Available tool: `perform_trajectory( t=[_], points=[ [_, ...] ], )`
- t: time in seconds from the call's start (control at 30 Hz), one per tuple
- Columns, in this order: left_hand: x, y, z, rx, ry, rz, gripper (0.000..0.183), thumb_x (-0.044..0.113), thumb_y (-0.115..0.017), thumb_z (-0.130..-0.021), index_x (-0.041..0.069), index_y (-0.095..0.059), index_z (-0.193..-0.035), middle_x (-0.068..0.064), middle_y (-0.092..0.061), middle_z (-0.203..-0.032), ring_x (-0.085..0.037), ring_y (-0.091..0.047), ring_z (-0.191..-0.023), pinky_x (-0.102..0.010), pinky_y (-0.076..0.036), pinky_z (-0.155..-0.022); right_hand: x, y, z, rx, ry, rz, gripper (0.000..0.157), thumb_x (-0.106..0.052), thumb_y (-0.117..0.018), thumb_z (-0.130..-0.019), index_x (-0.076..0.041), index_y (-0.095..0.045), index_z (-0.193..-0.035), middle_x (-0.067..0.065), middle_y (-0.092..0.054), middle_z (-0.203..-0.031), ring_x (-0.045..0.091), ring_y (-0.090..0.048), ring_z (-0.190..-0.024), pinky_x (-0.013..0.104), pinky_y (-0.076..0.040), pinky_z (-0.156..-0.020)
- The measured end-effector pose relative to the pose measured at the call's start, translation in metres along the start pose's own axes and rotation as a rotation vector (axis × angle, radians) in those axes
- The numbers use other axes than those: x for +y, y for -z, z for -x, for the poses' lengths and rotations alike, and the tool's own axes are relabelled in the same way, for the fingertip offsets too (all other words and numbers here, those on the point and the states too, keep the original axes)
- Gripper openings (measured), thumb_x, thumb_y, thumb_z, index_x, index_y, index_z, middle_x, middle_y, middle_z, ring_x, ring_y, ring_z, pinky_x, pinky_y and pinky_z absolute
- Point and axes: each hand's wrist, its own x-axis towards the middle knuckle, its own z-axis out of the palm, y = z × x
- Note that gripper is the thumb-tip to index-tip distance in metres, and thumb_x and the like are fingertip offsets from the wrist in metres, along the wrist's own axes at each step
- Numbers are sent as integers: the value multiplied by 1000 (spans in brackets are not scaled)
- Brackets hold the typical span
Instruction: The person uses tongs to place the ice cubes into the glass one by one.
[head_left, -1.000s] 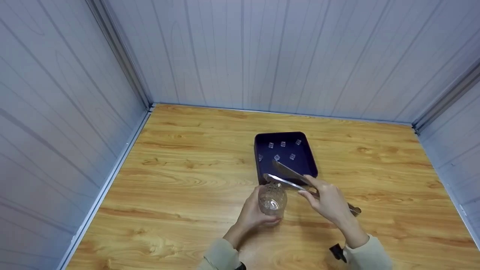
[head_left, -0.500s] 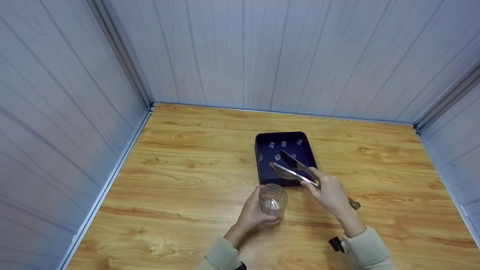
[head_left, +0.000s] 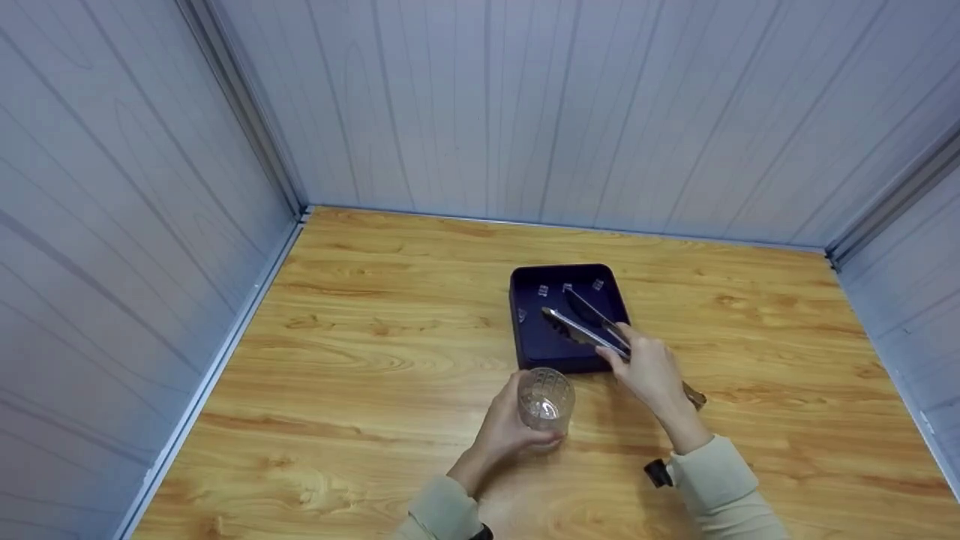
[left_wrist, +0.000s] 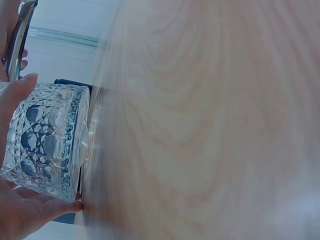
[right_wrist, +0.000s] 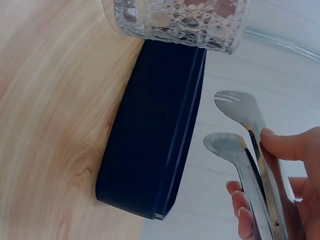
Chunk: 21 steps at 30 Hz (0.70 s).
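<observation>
My left hand (head_left: 501, 427) grips a clear, cut-pattern drinking glass (head_left: 547, 401) from its left side; in the left wrist view the thumb and fingers wrap round the glass (left_wrist: 45, 140). Metal serving tongs (head_left: 583, 330) are in my right hand (head_left: 651, 375), thumb on one arm and fingers on the other. Their tips are spread apart over the dark blue tray (head_left: 555, 354) just beyond the glass. Several small clear cubes, such as one cube (head_left: 544, 290), lie in the tray, and the tongs cover part of its floor. In the right wrist view the tongs (right_wrist: 272, 190) show nothing between their tips.
A wood-patterned table (head_left: 375, 360) carries everything. Pale panel walls (head_left: 480, 112) stand behind it and at both sides. A small black piece (head_left: 658, 472) sticks out by the right sleeve cuff.
My right hand has carried the tongs from the glass's far rim forward over the tray, and their tips now lie among the cubes' places. The left hand and glass have stayed put.
</observation>
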Motion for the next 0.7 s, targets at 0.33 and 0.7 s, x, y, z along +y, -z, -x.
perform_trajectory(
  t=[0.33, 0.7],
  points=[
    [0, 0, 0, 19, -43, 23, 89, 32, -84, -52, 9, -38, -124, -3, -53, -114, -17, -51, -104, -32, -42, -88, -1, -12, -12, -60, -71, 66, 47, -29, -67, -77, 2, -59, -110, 26, -62, -88, 40, -58, -66, 49, -44, -50],
    [-1, 0, 0, 7, -28, 40, 88, 30, -84, -53, 9, -38, -125, -6, -52, -116, -21, -50, -106, -34, -41, -89, 4, -21, -28, -96, -78, 116, 46, -30, -66, -77, 4, -59, -107, 28, -61, -86, 44, -57, -73, 52, -45, -58]
  ],
)
